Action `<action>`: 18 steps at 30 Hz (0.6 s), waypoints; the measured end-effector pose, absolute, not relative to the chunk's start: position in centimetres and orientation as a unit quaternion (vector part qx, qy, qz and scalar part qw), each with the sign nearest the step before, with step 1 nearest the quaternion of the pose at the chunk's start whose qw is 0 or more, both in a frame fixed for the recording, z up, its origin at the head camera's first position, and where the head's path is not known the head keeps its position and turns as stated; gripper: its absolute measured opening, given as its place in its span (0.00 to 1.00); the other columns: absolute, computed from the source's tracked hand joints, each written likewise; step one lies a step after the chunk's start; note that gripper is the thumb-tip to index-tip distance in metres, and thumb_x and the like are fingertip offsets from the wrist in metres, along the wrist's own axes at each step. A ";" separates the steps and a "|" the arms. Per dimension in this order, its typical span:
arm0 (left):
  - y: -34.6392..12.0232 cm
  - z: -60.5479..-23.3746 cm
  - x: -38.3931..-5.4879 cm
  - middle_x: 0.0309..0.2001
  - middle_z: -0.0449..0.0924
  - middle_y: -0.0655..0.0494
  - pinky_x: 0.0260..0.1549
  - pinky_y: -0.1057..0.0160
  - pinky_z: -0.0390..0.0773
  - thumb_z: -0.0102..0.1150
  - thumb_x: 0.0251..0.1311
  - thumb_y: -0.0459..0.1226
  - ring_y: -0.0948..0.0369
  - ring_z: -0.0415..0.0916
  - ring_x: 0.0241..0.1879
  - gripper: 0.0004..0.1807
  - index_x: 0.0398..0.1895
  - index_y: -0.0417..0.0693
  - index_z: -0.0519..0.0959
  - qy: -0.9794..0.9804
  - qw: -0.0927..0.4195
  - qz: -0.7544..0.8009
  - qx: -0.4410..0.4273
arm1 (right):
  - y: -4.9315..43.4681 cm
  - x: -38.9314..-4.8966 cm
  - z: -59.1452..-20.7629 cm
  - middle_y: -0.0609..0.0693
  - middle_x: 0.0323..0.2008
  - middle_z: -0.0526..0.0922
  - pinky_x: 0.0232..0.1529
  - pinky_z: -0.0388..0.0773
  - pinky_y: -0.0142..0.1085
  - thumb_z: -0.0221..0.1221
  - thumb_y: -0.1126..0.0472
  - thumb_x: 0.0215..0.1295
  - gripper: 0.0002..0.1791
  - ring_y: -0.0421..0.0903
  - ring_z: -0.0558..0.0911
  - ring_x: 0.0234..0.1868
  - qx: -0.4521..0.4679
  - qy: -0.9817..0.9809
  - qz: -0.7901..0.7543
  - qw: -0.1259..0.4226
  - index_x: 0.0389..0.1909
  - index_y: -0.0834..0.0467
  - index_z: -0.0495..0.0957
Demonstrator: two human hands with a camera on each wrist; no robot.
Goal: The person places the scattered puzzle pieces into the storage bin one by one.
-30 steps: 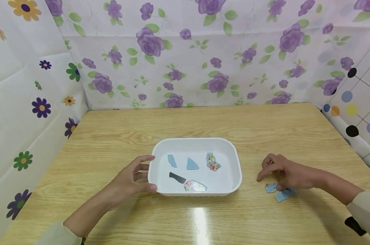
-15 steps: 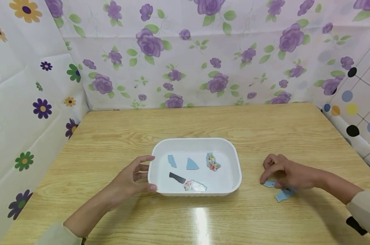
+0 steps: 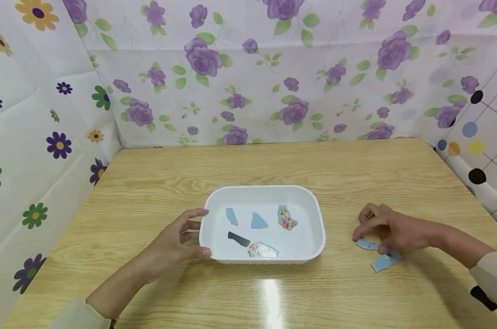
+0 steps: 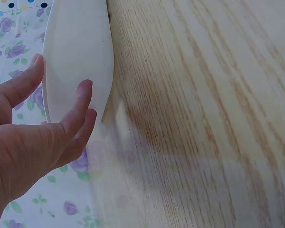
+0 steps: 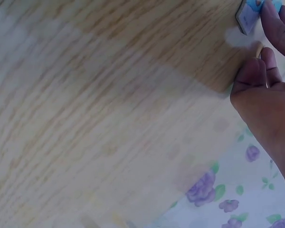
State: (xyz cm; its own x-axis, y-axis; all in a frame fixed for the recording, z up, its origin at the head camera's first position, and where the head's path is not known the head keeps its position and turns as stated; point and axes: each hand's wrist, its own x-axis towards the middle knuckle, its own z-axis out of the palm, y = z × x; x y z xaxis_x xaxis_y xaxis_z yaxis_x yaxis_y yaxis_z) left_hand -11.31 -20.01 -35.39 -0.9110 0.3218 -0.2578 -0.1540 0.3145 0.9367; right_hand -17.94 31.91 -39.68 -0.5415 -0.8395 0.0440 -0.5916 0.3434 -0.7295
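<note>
A white plastic tray (image 3: 262, 187) stands mid-table with several flat, irregular puzzle pieces inside. My left hand (image 3: 166, 246) rests against its left end, fingers spread and touching the outer wall (image 4: 76, 52); the thumb lies at the near corner. On the right, my right hand (image 3: 400, 230) pinches a small light-blue puzzle piece (image 3: 366, 245) between thumb and index finger, just above or on the table. Another light-blue piece (image 3: 384, 262) lies partly beneath that hand. At the top of the right wrist view, a blue piece (image 5: 249, 16) shows by the fingers.
In the tray are two blue pieces, including a triangular one (image 3: 258, 220), a colourful piece (image 3: 286, 218), a black piece (image 3: 238, 238) and a shiny patterned piece (image 3: 263, 249). A dark object (image 3: 484, 298) sits near the right sleeve. Flowered cloth (image 3: 248, 91) hangs behind the wooden table.
The right index finger has closed in on the light-blue piece, which now looks tilted between finger and thumb. The hand has shifted slightly right. The left hand and tray stay still.
</note>
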 end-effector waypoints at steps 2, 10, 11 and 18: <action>-20.0 -35.4 -11.3 0.62 0.66 0.41 0.53 0.53 0.75 0.75 0.47 0.35 0.46 0.67 0.62 0.48 0.71 0.54 0.57 0.785 0.203 0.583 0.053 | 31.9 -17.9 -39.7 0.49 0.42 0.65 0.31 0.56 0.38 0.69 0.58 0.52 0.24 0.41 0.57 0.43 -0.420 0.814 -0.359 0.180 0.53 0.50 0.80; -20.0 -35.3 -11.3 0.62 0.66 0.41 0.53 0.53 0.76 0.75 0.47 0.35 0.45 0.67 0.62 0.48 0.70 0.55 0.58 0.786 0.202 0.582 0.049 | 31.7 -17.4 -40.0 0.50 0.47 0.67 0.34 0.58 0.36 0.69 0.57 0.52 0.24 0.42 0.58 0.45 -0.346 0.847 -0.369 0.161 0.53 0.50 0.80; -20.0 -35.3 -11.3 0.62 0.66 0.41 0.52 0.53 0.76 0.75 0.46 0.35 0.45 0.67 0.62 0.48 0.70 0.55 0.58 0.786 0.202 0.582 0.048 | 31.6 -17.4 -40.1 0.49 0.47 0.67 0.34 0.58 0.36 0.69 0.57 0.52 0.24 0.42 0.58 0.45 -0.346 0.850 -0.367 0.152 0.53 0.50 0.80; -20.0 -35.4 -11.3 0.61 0.67 0.41 0.52 0.54 0.76 0.75 0.46 0.35 0.46 0.68 0.62 0.48 0.70 0.55 0.58 0.786 0.204 0.582 0.047 | 31.1 -16.6 -40.4 0.48 0.49 0.68 0.32 0.60 0.36 0.67 0.61 0.56 0.25 0.44 0.58 0.44 -0.363 0.869 -0.325 0.090 0.57 0.50 0.77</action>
